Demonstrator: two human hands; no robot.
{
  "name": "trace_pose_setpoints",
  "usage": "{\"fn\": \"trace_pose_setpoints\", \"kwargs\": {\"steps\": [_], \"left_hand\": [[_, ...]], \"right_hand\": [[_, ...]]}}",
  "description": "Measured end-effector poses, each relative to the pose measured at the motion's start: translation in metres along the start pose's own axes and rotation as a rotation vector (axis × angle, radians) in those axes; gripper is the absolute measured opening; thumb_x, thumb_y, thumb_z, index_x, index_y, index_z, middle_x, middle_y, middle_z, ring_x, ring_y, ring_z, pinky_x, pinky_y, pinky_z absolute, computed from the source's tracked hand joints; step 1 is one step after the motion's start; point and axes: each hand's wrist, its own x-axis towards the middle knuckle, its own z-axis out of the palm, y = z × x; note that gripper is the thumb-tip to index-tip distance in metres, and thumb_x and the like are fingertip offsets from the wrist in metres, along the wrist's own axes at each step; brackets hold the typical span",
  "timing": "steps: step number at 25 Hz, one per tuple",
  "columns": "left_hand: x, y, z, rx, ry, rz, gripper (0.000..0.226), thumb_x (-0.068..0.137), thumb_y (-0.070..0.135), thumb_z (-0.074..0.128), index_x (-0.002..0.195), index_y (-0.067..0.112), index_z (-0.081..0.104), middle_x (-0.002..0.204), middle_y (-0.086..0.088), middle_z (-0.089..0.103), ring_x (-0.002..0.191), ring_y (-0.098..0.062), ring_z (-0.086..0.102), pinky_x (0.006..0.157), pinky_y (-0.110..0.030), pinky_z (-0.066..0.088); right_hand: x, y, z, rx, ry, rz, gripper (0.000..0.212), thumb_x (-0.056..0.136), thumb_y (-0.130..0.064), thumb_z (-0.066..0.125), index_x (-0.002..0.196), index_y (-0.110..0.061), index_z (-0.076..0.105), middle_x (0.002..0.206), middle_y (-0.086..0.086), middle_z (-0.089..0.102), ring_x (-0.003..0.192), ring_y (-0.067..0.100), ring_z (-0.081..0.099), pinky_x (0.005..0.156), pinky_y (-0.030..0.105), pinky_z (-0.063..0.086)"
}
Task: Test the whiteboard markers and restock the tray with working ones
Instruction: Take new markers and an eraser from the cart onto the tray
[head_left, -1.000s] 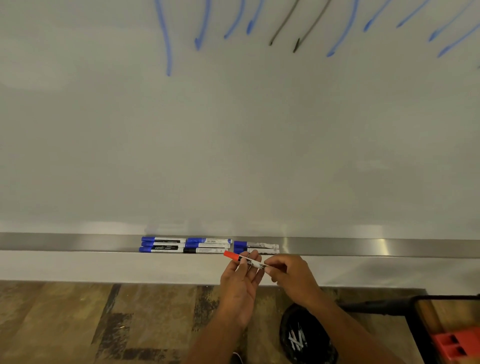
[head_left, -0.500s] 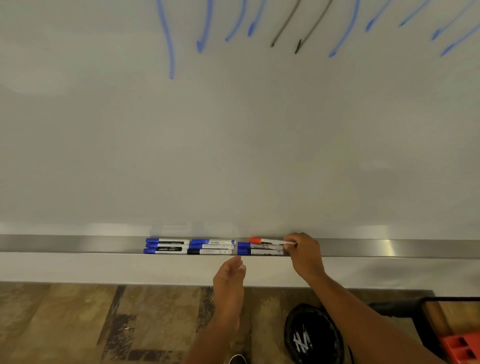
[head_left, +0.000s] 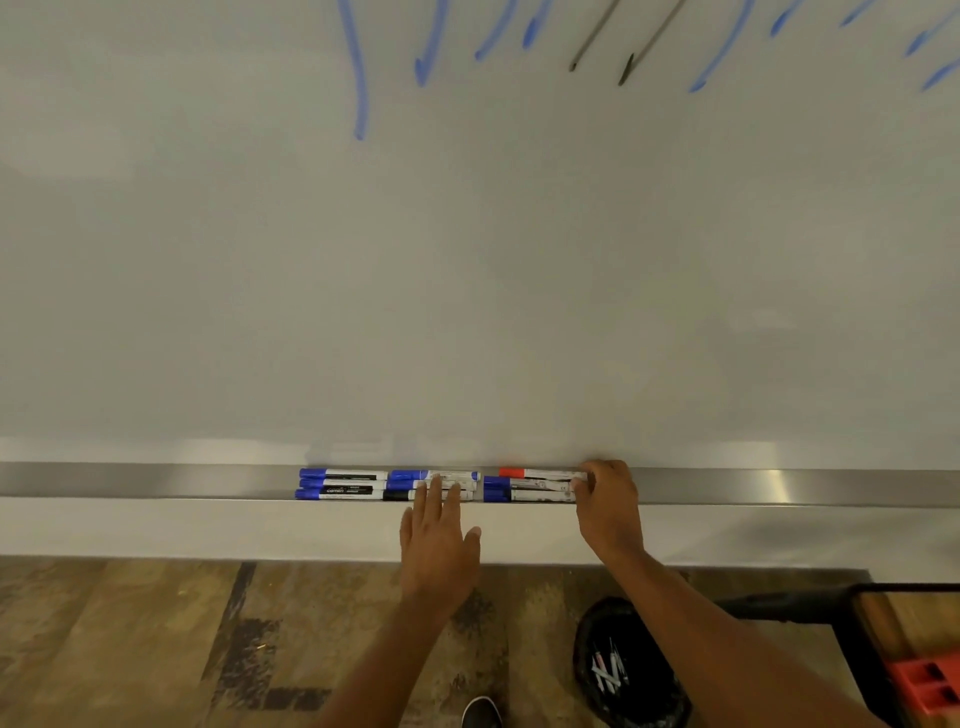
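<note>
L hand flat, fingers straight; R hand curled.

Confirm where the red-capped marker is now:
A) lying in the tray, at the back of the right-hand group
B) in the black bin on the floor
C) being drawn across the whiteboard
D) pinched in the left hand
A: the red-capped marker lies flat in the tray behind two blue-capped markers, with the right hand at its right end and the left hand flat on the middle group.

Tray free L/R of marker rows, prob.
</note>
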Motion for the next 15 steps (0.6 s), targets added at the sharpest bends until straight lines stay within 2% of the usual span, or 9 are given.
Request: {"fn": "trace_pose_setpoints", "kwargs": {"steps": [2, 4, 5, 9, 15], "left_hand": [[0.007, -0.008, 0.005, 0.175, -0.038, 0.064, 0.082, 0.110, 0.051, 0.039, 0.166, 0.020, -0.012, 0.173, -0.008, -0.026, 0.156, -0.027, -0.030, 0.128, -0.045, -0.012], [0.010, -0.014, 0.009, 0.295, -0.065, 0.118, 0.090, 0.109, 0.054, 0.039, 0.160, 0.018, -0.026, 0.167, -0.013, -0.035, 0.152, -0.032, -0.036, 0.127, -0.048, -0.016], [0.011, -0.017, 0.011, 0.335, -0.080, 0.134, 0.093, 0.109, 0.055, 0.040, 0.158, 0.016, -0.029, 0.167, -0.016, -0.036, 0.152, -0.034, -0.036, 0.127, -0.049, -0.016], [0.013, -0.024, 0.017, 0.395, -0.118, 0.156, 0.097, 0.108, 0.055, 0.044, 0.163, 0.012, -0.024, 0.167, -0.020, -0.035, 0.155, -0.037, -0.033, 0.131, -0.052, -0.012], [0.015, -0.028, 0.017, 0.393, -0.139, 0.167, 0.098, 0.108, 0.055, 0.045, 0.163, 0.013, -0.024, 0.167, -0.019, -0.034, 0.155, -0.037, -0.033, 0.129, -0.052, -0.014]], "right_hand": [[0.002, -0.003, 0.002, -0.043, -0.018, 0.049, 0.016, 0.101, -0.015, 0.052, 0.089, -0.011, 0.062, 0.101, 0.008, 0.057, 0.072, 0.004, 0.048, 0.059, 0.006, 0.031], [0.004, -0.009, 0.003, -0.097, -0.054, 0.098, 0.018, 0.102, -0.017, 0.050, 0.088, -0.011, 0.059, 0.101, 0.011, 0.059, 0.072, 0.006, 0.048, 0.060, 0.013, 0.036], [0.005, -0.013, 0.004, -0.119, -0.072, 0.122, 0.017, 0.102, -0.018, 0.050, 0.091, -0.010, 0.060, 0.102, 0.011, 0.060, 0.076, 0.009, 0.051, 0.065, 0.017, 0.042], [0.006, -0.028, 0.013, -0.173, -0.136, 0.139, 0.016, 0.101, -0.016, 0.052, 0.104, -0.004, 0.062, 0.110, 0.013, 0.060, 0.097, 0.023, 0.059, 0.085, 0.032, 0.051], [0.005, -0.031, 0.019, -0.122, -0.146, 0.175, 0.014, 0.099, -0.015, 0.055, 0.103, -0.004, 0.064, 0.110, 0.014, 0.062, 0.097, 0.025, 0.063, 0.088, 0.038, 0.056]]}}
